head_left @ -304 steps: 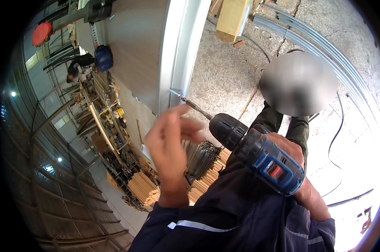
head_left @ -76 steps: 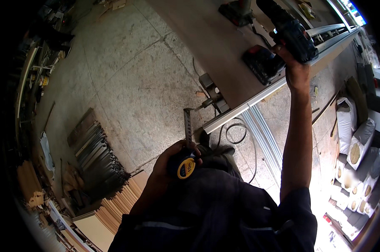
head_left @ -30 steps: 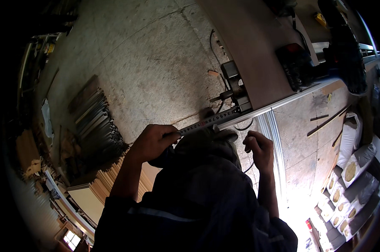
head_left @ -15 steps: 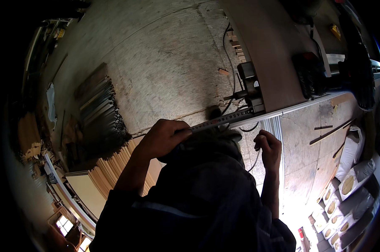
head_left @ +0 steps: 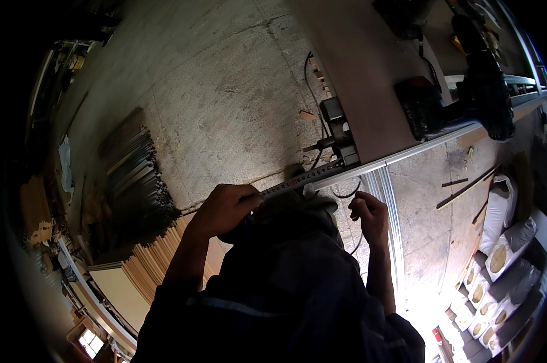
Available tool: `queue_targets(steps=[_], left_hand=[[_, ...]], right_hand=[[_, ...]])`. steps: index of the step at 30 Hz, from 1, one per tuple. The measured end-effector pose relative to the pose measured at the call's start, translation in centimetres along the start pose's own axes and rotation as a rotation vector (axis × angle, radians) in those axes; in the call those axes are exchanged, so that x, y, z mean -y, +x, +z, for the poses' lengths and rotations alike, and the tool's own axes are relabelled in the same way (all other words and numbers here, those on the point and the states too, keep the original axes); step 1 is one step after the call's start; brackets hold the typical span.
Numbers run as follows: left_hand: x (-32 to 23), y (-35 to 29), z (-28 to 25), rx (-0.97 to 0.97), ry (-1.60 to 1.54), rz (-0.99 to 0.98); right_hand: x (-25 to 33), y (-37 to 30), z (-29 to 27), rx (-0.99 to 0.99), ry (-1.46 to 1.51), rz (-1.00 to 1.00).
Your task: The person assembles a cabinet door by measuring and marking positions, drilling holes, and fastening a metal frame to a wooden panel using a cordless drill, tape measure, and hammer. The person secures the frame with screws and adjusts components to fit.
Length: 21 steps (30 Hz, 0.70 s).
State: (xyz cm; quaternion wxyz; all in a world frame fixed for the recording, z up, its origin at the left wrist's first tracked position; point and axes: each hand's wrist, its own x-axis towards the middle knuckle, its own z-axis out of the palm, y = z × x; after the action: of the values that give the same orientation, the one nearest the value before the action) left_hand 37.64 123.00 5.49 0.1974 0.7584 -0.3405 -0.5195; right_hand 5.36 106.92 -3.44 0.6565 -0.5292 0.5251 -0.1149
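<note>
Tape measure, pulled out (head_left: 304, 179): lying off the near left corner of the brown board (head_left: 382, 115), its pale marked blade slanting from the left hand up to the dark metal fitting (head_left: 349, 153) at that corner. Whether the tip is hooking on or only touching cannot be told.

Left hand (head_left: 220, 209): standing left of the board's near corner, gripping the blade's near end between thumb and fingers. The case is hiding in shade under the hand and is not showing clearly.

Right hand (head_left: 373, 218): hanging on the near side of the board, apart from the blade, fingers curling inward; whether they are closing on anything small cannot be told.

Handling, by judgement: the tape is probably being light, springy and smooth, holding fairly stiff along its length yet bending easily under a sideways push; its thin edges are likely running sharp, and a spring is likely pulling it home. The best hold is falling on the case, with a thumb pinning the flat of the blade at its mouth.

Also listed: cordless drill (head_left: 488, 91), resting at the board's right; metal strips (head_left: 385, 206), lying on the floor at the board's near side.
</note>
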Motion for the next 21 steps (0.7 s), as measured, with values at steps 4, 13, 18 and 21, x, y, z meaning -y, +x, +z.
queue_targets(steps=[4,13,18,21], left_hand=[[-0.2,-0.2,-0.4,0.009,0.005,-0.038],[-3.3,-1.5,-2.7,0.044,-0.286,-0.041],[-3.9,-0.2,0.6,0.361,-0.602,0.186],[-4.2,1.3,3.3,0.462,-0.681,0.299]], right_hand=[[0.1,-0.5,0.2,-0.038,-0.024,0.001],[-0.6,-1.6,-0.5,-0.025,-0.04,-0.026],[0.0,-2.1,-0.7,-0.035,-0.104,-0.111],[0.2,-3.0,-1.4,-0.059,-0.137,-0.169]])
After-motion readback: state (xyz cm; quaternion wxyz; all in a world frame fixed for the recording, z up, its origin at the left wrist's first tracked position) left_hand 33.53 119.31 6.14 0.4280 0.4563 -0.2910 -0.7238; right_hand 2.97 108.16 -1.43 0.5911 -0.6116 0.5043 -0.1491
